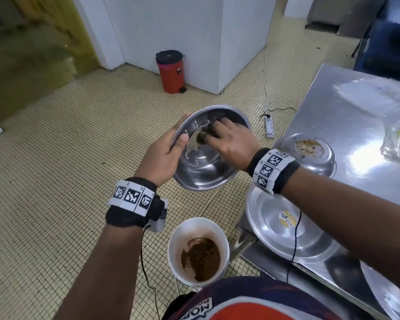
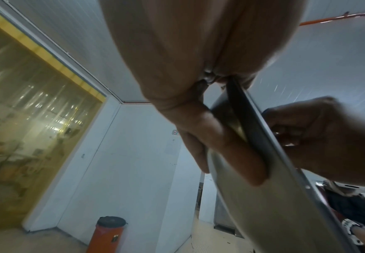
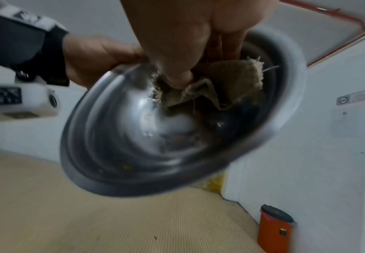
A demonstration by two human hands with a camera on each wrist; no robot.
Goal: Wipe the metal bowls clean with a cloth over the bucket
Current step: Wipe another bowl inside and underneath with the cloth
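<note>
My left hand point(image 1: 164, 153) grips the left rim of a metal bowl point(image 1: 206, 174), thumb inside, fingers behind; the bowl is tilted in the air, beyond the white bucket point(image 1: 198, 229). The left wrist view shows the fingers point(image 2: 225, 150) on the bowl's outer wall point(image 2: 274, 205). My right hand point(image 1: 226, 142) reaches inside and holds a dirty beige cloth point(image 1: 195, 140) against the upper inner wall. In the right wrist view the cloth point(image 3: 212, 85) is bunched under the fingers inside the bowl point(image 3: 155, 137). The bucket holds brown residue point(image 1: 200, 258).
A steel table point(image 1: 333, 107) stands at right. On it sit a soiled bowl point(image 1: 307, 155) with crumbs, a bowl with a sticker point(image 1: 284, 229) near the front corner, and plastic bags point(image 1: 397, 139). A red pedal bin point(image 1: 171, 71) and a power strip point(image 1: 270, 127) are on the tiled floor.
</note>
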